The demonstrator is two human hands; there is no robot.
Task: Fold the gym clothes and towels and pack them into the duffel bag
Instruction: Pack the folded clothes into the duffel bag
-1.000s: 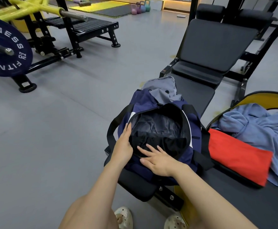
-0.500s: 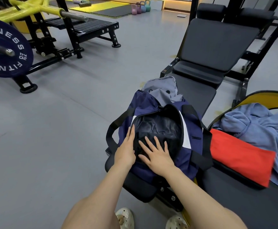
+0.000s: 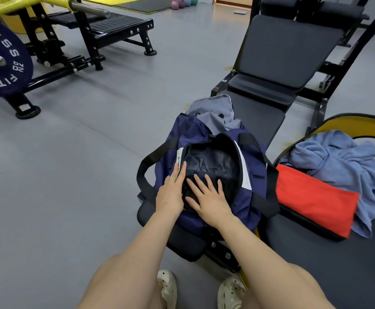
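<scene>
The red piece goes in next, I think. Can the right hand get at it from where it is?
Probably yes: the right hand lies flat in the duffel bag, and the folded red cloth sits uncovered just beside it.

Grey gym floor; black incline bench; barbell plate

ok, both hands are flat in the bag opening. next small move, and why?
Probably lift the right hand out and reach for the folded red cloth beside the bag. Both hands lie flat, the left hand at the rim, holding nothing; the dark item inside already looks pressed down, and the red cloth lies folded, with a crumpled blue towel behind it.
</scene>
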